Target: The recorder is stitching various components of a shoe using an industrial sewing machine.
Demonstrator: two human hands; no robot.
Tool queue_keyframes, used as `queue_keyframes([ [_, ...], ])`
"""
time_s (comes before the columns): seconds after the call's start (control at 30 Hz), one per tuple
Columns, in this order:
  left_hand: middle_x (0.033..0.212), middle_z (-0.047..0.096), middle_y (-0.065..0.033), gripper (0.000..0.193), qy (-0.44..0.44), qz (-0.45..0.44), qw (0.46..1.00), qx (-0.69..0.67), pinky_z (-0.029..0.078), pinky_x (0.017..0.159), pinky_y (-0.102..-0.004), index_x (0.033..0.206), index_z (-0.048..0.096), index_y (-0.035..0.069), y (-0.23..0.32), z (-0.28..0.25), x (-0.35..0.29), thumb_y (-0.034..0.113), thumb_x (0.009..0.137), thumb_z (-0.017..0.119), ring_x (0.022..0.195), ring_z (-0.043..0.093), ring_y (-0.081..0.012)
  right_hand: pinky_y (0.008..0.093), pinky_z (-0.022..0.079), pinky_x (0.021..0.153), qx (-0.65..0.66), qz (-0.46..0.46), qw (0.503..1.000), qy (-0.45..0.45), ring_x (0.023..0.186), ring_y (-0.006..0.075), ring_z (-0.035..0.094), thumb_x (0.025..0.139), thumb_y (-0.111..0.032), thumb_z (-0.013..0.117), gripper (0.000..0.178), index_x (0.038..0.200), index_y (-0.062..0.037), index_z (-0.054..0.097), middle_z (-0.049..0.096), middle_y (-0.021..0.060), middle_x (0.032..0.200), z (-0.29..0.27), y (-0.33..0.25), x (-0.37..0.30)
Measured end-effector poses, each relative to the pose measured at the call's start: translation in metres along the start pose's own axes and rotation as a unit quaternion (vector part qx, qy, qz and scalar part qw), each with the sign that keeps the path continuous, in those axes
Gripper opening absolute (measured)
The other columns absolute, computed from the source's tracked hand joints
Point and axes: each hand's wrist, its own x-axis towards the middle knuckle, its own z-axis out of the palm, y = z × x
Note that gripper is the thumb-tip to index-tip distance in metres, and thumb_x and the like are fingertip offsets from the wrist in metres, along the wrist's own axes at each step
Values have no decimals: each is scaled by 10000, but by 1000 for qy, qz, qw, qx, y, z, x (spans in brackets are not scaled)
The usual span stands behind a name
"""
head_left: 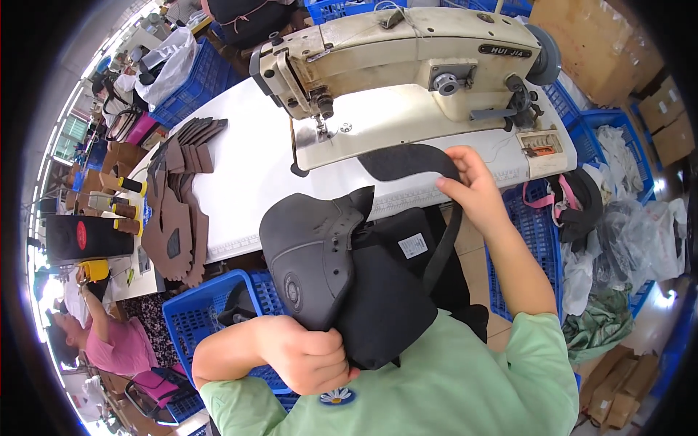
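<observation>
Pinching blk strap [413,161] w/ R hand [472,190], L hand [307,356] gripping edge of pad [305,251], room on tbl [240,163] beyond.

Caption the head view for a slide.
Beside a sewing machine, the right hand pinches a black strap while the left hand grips the lower end of a black moulded piece.

Open tabletop [243,149] runs between brown pieces [154,231] and sewing machine [392,54]; black strap [411,161] obstructs the machine's front

Bright light on the tabletop [243,163]; glare far left; fisheye edges bow toward black; centre sharp.
</observation>
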Motion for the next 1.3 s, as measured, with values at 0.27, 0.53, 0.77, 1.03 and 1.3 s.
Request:
queue_keyframes([
  [0.27,583,510,7,318,85,25,993,84,443,637,-274,562,535,112,9,0,-13,168,854,649,542,503,-158,275,475,924,292,260,904,-174,1117,172,578,916,-107,540,287,1190,-23,530,580,102,1282,58,50,15],
  [0.53,655,583,25,187,186,-208,952,130,461,733,-386,701,612,158,39,-4,-57,284,834,648,632,577,-187,288,455,959,260,91,954,-121,1065,114,556,891,-24,681,364,1186,-36,468,589,50,1146,83,23,13],
  [0.77,1549,288,-210,960,435,-575,686,-97,235,1181,-556,1410,442,83,36,42,-100,846,827,416,1479,188,-432,286,446,961,167,-49,984,32,1071,121,548,907,-80,697,363,1175,-15,461,582,71,1130,89,11,6],
  [1.03,1581,296,-204,841,516,-542,464,-474,86,1224,-441,1491,379,30,9,39,-122,683,961,360,1486,201,-389,266,472,864,-79,-84,993,39,946,109,565,887,-79,728,324,1124,-28,514,592,39,1005,97,-7,-7],
  [1.3,1471,464,-187,748,391,-705,351,-477,355,1143,-401,1468,391,-18,-39,41,-128,486,950,584,1369,443,-276,377,516,846,-106,-116,988,5,955,314,683,853,-122,739,383,1159,-33,525,683,171,1011,111,-15,8],
])
